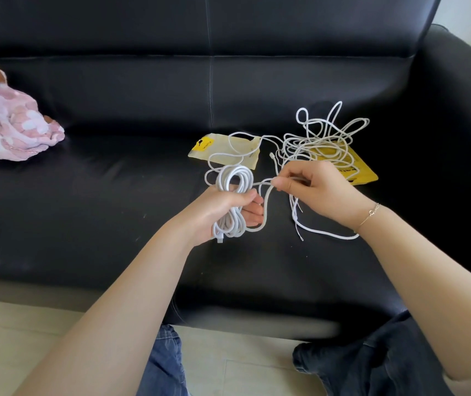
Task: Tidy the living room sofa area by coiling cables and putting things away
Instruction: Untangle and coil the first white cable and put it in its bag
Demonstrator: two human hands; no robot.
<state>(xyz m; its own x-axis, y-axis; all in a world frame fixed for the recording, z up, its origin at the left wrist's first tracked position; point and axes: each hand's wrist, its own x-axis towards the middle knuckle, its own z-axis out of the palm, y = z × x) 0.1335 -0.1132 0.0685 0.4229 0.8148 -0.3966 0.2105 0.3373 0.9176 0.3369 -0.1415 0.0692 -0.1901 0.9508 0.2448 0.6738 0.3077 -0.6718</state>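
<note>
Cable [232, 195] half coiled over a black sofa [114, 181], left hand [222, 212] curled round the bundle, right hand [311, 190] pinching the free tail.

Thick, light and limp, the white cord looks likely to spring loose unless the loops stay clamped at their waist, with the tail fed in close to the coil. Just beside it a thinner tangle [323, 138] sprawls across a yellow pouch [357, 170], one strand trailing over a paler pouch [225, 150]; pink fabric [8, 121] lies well apart, far left.
</note>
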